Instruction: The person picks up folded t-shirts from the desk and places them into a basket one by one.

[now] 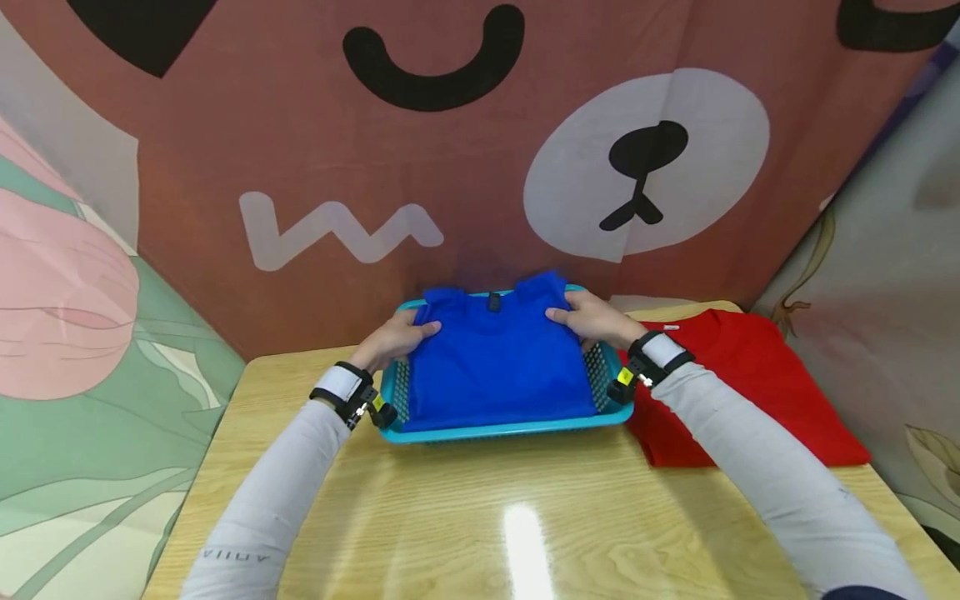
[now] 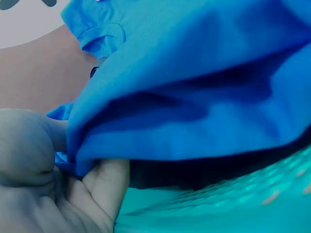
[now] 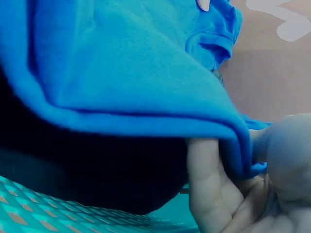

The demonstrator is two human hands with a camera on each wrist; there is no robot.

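Note:
A folded blue shirt (image 1: 498, 358) lies over a turquoise basket (image 1: 510, 430), its collar side toward the wall and a small dark label at the neck. My left hand (image 1: 393, 337) pinches the shirt's left edge, thumb on top and fingers beneath. At the opposite edge, my right hand (image 1: 596, 318) grips the cloth the same way. In the left wrist view, the shirt's layered edge (image 2: 160, 131) sags between thumb and fingers, above the basket's mesh wall (image 2: 243, 204). Something black (image 3: 97, 170) shows below the shirt in the right wrist view.
A folded red garment (image 1: 750, 392) lies on the wooden table (image 1: 420, 517), right of the basket and partly behind the right forearm. A brown printed cloth (image 1: 337, 150) hangs close behind the basket. Another patterned cloth (image 1: 900, 275) hangs at the right.

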